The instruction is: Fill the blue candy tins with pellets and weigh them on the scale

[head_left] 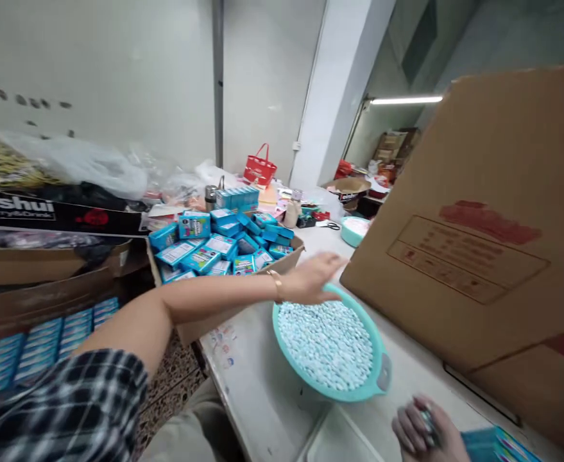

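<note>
My left hand (313, 277) reaches across to the far rim of a teal basin (380, 375) full of small pale blue candies (327, 340). Its fingers are stretched out and hold nothing. A gold bracelet sits on that wrist. My right hand (426, 430) is at the bottom edge, fingers curled round a small shiny thing I cannot make out. Beside it lies a small blue box (496, 446).
A cardboard box (282, 263) piled with small blue packets (214, 240) stands left of the basin. A large tilted cardboard sheet (484, 224) fills the right. A white tray (337, 443) lies near me. A red basket (260, 168) and second teal basin (353, 230) stand farther back.
</note>
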Tool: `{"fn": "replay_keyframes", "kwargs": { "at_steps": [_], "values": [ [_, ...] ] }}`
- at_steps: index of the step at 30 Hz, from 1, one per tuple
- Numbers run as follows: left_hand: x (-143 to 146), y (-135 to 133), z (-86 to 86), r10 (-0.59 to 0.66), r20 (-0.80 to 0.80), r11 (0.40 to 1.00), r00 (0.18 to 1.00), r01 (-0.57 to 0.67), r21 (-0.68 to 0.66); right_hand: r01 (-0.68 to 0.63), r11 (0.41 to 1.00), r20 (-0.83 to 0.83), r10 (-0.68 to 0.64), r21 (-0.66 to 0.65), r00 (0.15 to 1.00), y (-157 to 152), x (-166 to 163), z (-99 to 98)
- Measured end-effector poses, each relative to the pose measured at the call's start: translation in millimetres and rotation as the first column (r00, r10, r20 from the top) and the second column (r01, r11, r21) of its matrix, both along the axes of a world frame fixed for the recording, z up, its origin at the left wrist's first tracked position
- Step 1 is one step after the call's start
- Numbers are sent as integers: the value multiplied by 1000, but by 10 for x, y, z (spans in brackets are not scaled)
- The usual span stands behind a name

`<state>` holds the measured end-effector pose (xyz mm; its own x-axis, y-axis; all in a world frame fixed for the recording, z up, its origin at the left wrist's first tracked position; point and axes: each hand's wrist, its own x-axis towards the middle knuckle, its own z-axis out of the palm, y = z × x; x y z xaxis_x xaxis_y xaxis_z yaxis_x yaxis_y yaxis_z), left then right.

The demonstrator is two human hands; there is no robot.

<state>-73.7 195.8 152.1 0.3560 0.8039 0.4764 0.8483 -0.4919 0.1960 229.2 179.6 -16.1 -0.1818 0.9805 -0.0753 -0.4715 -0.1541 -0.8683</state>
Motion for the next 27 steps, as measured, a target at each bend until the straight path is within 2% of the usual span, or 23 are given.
{"fn": "replay_keyframes", "kwargs": {
  "at_steps": [2, 3, 5, 6, 7, 8, 10, 12, 14, 15, 16, 18, 19, 20, 21, 22, 24, 26, 27],
  "values": [
    [-756, -243, 137, 231, -10, 973, 973, -231, 7, 28, 996, 280, -50, 80, 959, 223, -428, 101],
    [-1125, -361, 183, 336, -12, 942, 942, -336, 15, -16, 988, 466, -58, 153, 883, 310, -575, 137],
    [-1827, -610, 240, 463, 20, 885, 886, -464, 37, -274, 919, 781, -55, 283, 622, 452, -757, 173],
    [-2149, -744, 254, 511, 33, 858, 859, -512, 44, -404, 859, 867, -86, 314, 490, 511, -817, 182],
    [-2446, -877, 260, 555, 47, 829, 831, -557, 51, -499, 799, 909, -136, 335, 393, 565, -880, 199],
    [-2711, -1002, 260, 592, 59, 802, 804, -595, 56, -557, 749, 922, -190, 359, 338, 609, -965, 231],
    [-3138, -1187, 243, 642, 74, 762, 763, -645, 51, -607, 684, 912, -255, 405, 320, 649, -1266, 370],
    [-3425, -1247, 212, 662, 71, 746, 746, -665, 30, -631, 635, 890, -242, 446, 385, 597, -1789, 601],
    [-3585, -1194, 164, 664, 58, 747, 745, -665, -2, -634, 583, 839, -170, 508, 516, 451, -2496, 858],
    [-3627, -1145, 133, 663, 49, 749, 747, -662, -22, -654, 532, 814, -127, 538, 567, 353, -2881, 968],
    [-3649, -1095, 99, 661, 40, 751, 750, -659, -43, -689, 449, 802, -119, 569, 585, 246, -3260, 1055],
    [-3655, -1033, 36, 657, 26, 752, 753, -654, -79, -826, 182, 844, -172, 534, 508, 33, -3929, 1142],
    [-3645, -1033, 14, 656, 24, 753, 754, -652, -89, -880, 62, 866, -226, 470, 447, -58, -4192, 1145],
    [-3629, -1061, 3, 657, 26, 752, 754, -652, -92, -924, -32, 879, -298, 381, 373, -131, -4398, 1126],
    [-3606, -1115, 7, 658, 34, 752, 752, -654, -84, -949, -95, 880, -356, 300, 314, -181, -4546, 1094],
    [-3575, -1195, 26, 660, 46, 751, 750, -657, -68, -961, -136, 875, -397, 242, 277, -209, -4639, 1056],
    [-3479, -1417, 99, 661, 80, 749, 746, -662, -14, -961, -175, 868, -416, 215, 270, -204, -4686, 988],
    [-3324, -1684, 188, 620, 168, 768, 767, -636, 72, -943, -175, 872, -362, 283, 329, -157, -4599, 963],
    [-3222, -1818, 225, 562, 244, 789, 791, -600, 128, -928, -150, 875, -310, 342, 372, -132, -4523, 971]
  ]
}}
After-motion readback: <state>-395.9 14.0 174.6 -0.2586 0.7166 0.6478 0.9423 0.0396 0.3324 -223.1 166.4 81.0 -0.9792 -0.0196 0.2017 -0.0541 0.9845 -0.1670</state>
